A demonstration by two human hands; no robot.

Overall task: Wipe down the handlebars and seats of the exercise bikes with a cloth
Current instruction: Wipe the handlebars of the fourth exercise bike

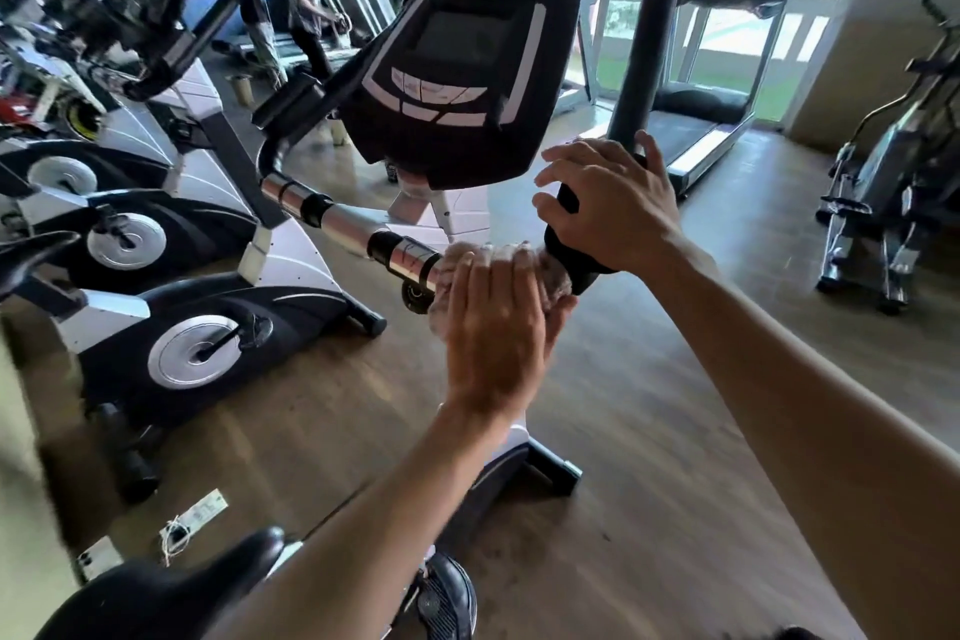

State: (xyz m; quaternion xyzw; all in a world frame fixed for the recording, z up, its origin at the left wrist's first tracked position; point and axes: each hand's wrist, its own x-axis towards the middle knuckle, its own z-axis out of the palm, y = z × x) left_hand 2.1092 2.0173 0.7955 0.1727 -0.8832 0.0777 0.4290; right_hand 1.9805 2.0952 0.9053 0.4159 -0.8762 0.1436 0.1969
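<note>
The exercise bike in front of me has a black console [457,68] and a handlebar [337,218] with chrome and black sections running across below it. My left hand [493,327] wraps a light pinkish cloth [550,270] around the bar near its middle right. My right hand [608,203] grips the black foam grip of the handlebar just right of the cloth. The bike's black seat [161,592] sits at the bottom left, close to me.
Two more exercise bikes [197,327] stand in a row on the left. Treadmills [696,130] line the windows at the back, and a person [311,0] stands at one. Another machine [893,192] is at the right. The floor is wood.
</note>
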